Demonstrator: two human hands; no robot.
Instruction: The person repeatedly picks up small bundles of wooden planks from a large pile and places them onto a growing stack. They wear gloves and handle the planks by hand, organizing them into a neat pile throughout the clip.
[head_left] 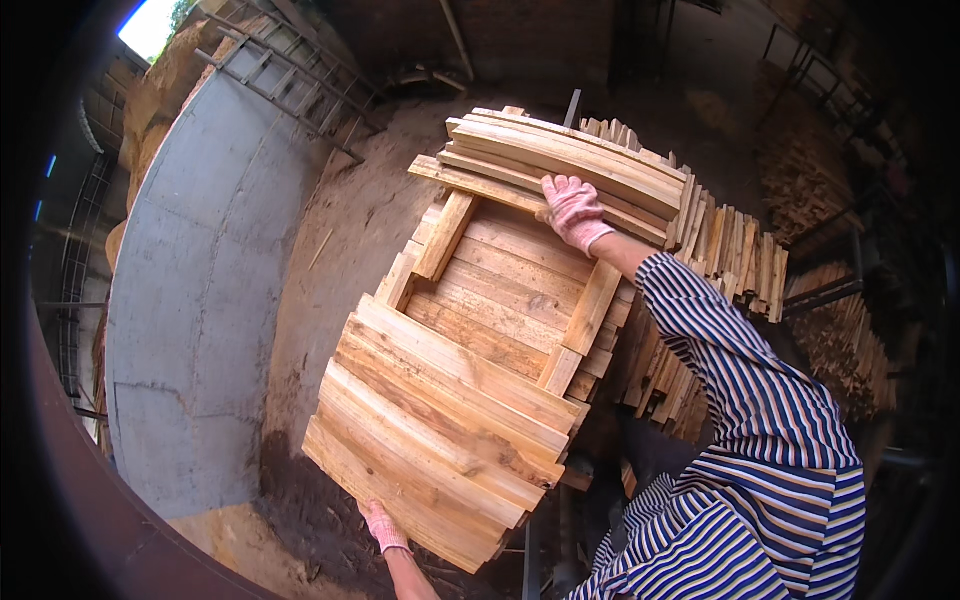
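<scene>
Head view: the pink-gloved right hand [575,213] rests with bent fingers against the far planks [560,155] atop a timber stack [500,300], and the pink-gloved left hand [384,526] touches the near edge of the nearest plank [400,490]. I cannot tell whether either hand grips its wood; the left is partly hidden.

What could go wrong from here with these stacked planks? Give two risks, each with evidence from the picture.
Fingers might get pinched: the gloved right hand lies against the far planks, which are layered closely together.

The near planks could slide or spill: their ends are uneven and no strap shows around them. The gloved left hand is only at their lower-left edge.
</scene>
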